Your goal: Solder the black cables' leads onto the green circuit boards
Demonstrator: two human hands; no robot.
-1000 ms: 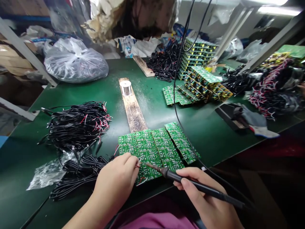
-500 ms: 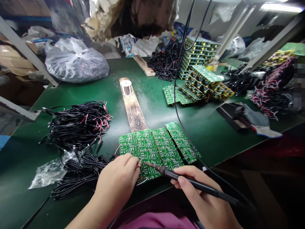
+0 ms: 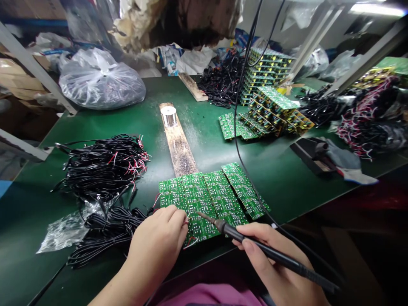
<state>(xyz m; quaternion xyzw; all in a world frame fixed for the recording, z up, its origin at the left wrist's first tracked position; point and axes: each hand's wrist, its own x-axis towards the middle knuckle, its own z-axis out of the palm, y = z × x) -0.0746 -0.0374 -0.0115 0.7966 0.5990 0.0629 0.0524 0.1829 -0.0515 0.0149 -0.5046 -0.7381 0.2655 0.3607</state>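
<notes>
Down at the near edge of the green bench (image 3: 274,182), the left hand (image 3: 156,242) is curled over the lower corner of a patch of green circuit boards (image 3: 216,199), fingers bent and close together. Its fingertips (image 3: 177,214) sit right beside a thin wire end (image 3: 186,221), but whether they're pinching that wire or only pressing the board is hidden behind them, so I can't call it. Over to the right, the right hand (image 3: 274,259) has a black soldering iron (image 3: 270,250) wrapped in a pen grip, fingers firmly closed around the handle, with the metal tip (image 3: 201,215) angled down over the boards. Is it touching? Hard to make out from up here. The boards lie flat in overlapping rows, and the lowest ones disappear under the left hand. Just left of them, bundled black wires (image 3: 105,168) with red and white ends spill across a crinkled plastic bag (image 3: 70,229). Beyond the boards, a scorched wooden plank (image 3: 178,146) carries a spool of solder wire (image 3: 168,116). Farther back, stacked populated boards (image 3: 270,106) rise beside more black wire (image 3: 221,80), and a big clear plastic bag (image 3: 102,80) sits at the far edge. Off to the right, a dark stand (image 3: 307,155) lies partly under a grey cloth (image 3: 342,159), and the frame cuts off the tangled wires (image 3: 369,127) at the right side.
</notes>
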